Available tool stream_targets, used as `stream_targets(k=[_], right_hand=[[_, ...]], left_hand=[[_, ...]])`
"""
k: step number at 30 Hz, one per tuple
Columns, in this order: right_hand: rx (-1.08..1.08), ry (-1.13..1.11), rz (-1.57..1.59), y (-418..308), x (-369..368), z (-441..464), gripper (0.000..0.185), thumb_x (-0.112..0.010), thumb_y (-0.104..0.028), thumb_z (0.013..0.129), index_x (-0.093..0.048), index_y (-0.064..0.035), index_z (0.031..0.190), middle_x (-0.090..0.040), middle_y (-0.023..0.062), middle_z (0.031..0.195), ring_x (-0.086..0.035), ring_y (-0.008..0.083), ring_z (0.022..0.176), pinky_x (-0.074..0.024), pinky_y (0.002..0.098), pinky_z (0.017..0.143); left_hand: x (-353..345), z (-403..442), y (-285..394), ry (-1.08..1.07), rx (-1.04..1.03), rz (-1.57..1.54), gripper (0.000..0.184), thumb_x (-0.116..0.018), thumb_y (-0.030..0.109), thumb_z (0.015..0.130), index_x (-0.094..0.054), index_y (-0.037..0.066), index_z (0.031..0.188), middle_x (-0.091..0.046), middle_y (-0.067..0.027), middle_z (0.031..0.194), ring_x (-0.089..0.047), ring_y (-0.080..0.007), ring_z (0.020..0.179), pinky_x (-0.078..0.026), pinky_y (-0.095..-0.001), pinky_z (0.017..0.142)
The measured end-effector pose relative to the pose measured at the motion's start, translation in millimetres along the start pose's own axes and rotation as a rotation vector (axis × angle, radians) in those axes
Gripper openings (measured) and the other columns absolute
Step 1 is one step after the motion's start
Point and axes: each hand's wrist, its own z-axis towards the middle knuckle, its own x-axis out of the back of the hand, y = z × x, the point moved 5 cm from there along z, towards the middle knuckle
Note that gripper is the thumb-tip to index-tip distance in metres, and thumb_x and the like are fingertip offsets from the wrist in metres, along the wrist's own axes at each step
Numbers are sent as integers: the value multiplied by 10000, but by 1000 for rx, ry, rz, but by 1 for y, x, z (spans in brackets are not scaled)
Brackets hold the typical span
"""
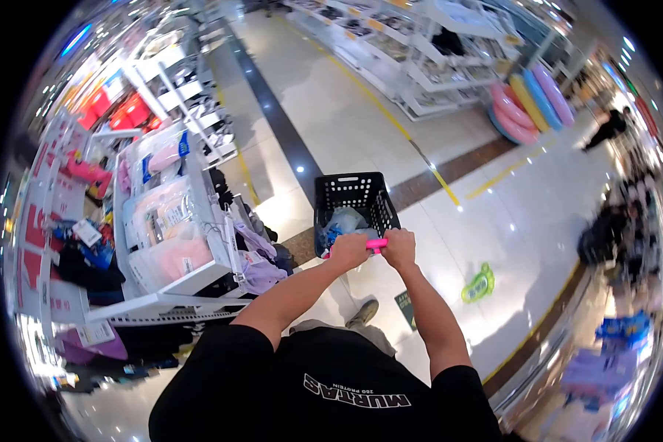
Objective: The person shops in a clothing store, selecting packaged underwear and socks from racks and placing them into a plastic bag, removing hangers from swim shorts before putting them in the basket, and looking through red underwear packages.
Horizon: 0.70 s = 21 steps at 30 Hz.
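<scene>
A black plastic shopping basket point(394, 215) with rows of holes in its walls is in front of me, near the middle of the head view. Both my hands are wrapped around its pink handle point(376, 244) at the near side. My left hand point(350, 251) grips the left part, and my right hand point(400, 247) is closed on the right end. Inside the basket lies a clear plastic bag point(345, 220) with something blue at its side. What else the bag holds cannot be made out.
On the left stands a white display rack point(215, 265) with packaged goods and hanging purple clothes point(258, 274). White shelves point(449, 88) and colourful inflatable rings point(530, 103) are ahead right. Another person point(608, 129) is far right. A green footprint sticker point(479, 283) marks the tiled floor.
</scene>
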Motion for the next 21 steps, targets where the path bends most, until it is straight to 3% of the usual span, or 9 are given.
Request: stream_targets(k=[10, 21], right_hand=[[215, -32, 39, 40, -28, 131, 158, -695, -263, 733, -641, -121, 689, -646, 91, 754, -620, 315, 762, -453, 468, 689], [357, -119, 34, 54, -64, 265, 122, -721, -239, 706, -677, -132, 746, -660, 88, 783, -638, 313, 805, -485, 474, 720]], left_hand=[[19, 98, -31, 42, 250, 1, 234, -659, 300, 793, -681, 94, 902, -707, -143, 835, -699, -329, 790, -550, -459, 702], [47, 194, -107, -19, 290, -261, 343, -655, 400, 789, -691, 92, 935, -700, -171, 922, -670, -367, 910, -532, -476, 792]])
